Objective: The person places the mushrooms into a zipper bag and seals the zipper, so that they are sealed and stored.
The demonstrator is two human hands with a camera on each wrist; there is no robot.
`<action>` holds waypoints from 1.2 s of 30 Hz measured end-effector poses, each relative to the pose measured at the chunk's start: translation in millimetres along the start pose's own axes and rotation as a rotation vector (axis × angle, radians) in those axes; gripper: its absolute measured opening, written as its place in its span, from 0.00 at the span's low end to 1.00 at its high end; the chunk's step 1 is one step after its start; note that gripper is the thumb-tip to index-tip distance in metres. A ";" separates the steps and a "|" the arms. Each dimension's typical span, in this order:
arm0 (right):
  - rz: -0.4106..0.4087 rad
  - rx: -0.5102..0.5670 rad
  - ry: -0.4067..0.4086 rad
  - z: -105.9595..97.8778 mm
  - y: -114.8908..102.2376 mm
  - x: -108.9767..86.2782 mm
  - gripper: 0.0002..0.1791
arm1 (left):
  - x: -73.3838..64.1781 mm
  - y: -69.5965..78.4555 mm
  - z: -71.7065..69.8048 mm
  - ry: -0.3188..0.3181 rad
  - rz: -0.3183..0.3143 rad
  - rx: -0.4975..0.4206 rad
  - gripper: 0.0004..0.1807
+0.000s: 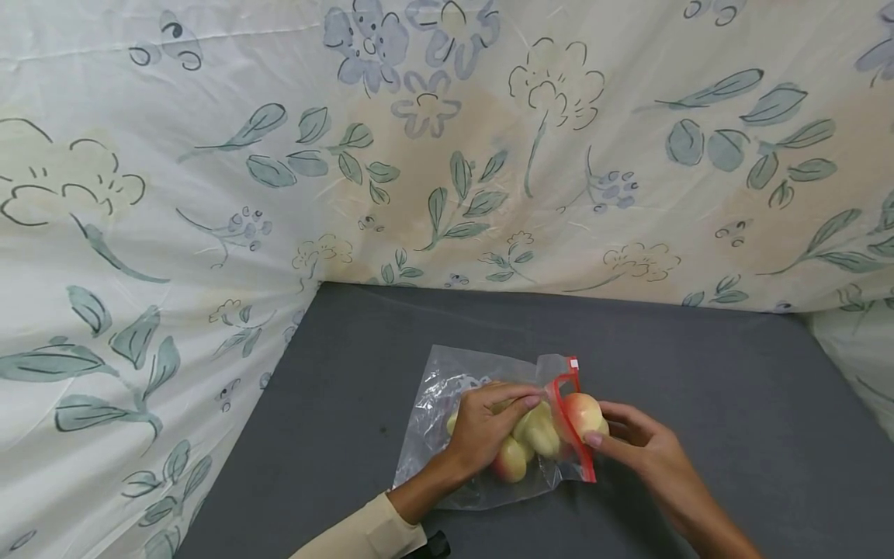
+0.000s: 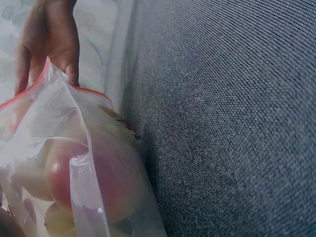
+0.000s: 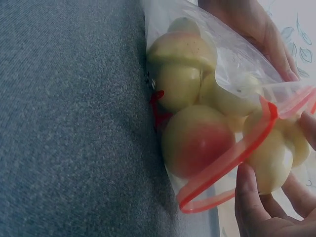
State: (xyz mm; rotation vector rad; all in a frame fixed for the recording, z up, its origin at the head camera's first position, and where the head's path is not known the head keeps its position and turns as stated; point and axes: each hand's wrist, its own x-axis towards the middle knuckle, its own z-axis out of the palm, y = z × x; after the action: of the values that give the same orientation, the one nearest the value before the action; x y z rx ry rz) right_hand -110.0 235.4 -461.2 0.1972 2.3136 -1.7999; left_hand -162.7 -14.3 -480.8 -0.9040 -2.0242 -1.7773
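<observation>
A clear zip bag [image 1: 426, 435] with a red seal strip lies on the dark surface, its mouth toward the right. Several yellow-green fruits, some blushed red [image 3: 200, 143], are seen through the plastic. My left hand [image 1: 485, 427] reaches over the bag and pinches its upper layer near the mouth. At the opening, my right hand [image 1: 639, 442] holds a round yellow fruit with a red blush [image 1: 581, 411] between thumb and fingers. In the right wrist view that fruit [image 3: 271, 165] sits at the red strip, partly within the mouth. The left wrist view shows red-blushed fruit [image 2: 66, 173] through the plastic.
Dark grey cloth [image 1: 349, 373] covers the table. Behind and to the left hangs a pale curtain [image 1: 447, 171] with floral print. Beside the left sleeve, a small black object [image 1: 438, 545] shows at the lower edge.
</observation>
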 end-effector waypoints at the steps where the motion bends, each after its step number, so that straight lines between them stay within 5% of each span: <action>1: -0.004 -0.004 0.000 0.9 -0.3 0.5 0.31 | 0.2 -0.1 0.1 0.000 -0.002 0.001 0.08; 36: -0.108 0.072 0.025 9.1 -1.7 9.8 0.31 | 3.0 -3.4 0.8 -0.030 -0.009 -0.023 0.09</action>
State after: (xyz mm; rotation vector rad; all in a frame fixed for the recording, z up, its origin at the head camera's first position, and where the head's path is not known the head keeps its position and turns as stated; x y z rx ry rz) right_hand -119.1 226.0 -464.2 0.1075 2.3200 -1.9446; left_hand -167.0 -12.9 -481.8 -0.9354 -2.0334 -1.8062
